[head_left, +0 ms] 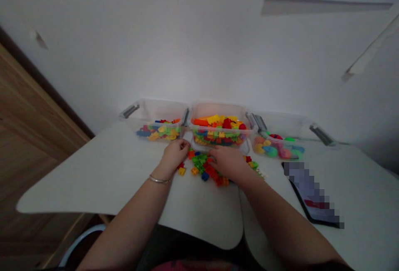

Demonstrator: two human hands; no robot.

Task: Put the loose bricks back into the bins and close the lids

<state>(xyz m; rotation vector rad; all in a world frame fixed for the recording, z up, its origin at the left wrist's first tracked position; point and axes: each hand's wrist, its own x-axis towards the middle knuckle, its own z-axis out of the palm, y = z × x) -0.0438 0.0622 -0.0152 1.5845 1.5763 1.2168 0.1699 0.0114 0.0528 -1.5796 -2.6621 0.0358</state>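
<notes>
Head view: left hand [175, 156] and right hand [228, 163], fingers curled downward, over loose toy bricks [201, 165] on the desk [93, 179], before a clear plastic bin [220, 111]; any pinch is hidden.

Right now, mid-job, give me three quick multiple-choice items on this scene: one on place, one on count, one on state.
1. Where do the loose plastic bricks lie? A on the white desk; B inside a bin; C on the floor.
2. How many clear plastic bins stand at the back? A two; B three; C five.
3. What state are those bins in? A lidded; B open-topped; C tipped over.

1 A: they are spread on the desk beneath the left hand and right hand.
2 B: three stand in a row.
3 B: their coloured pieces show uncovered.
</notes>
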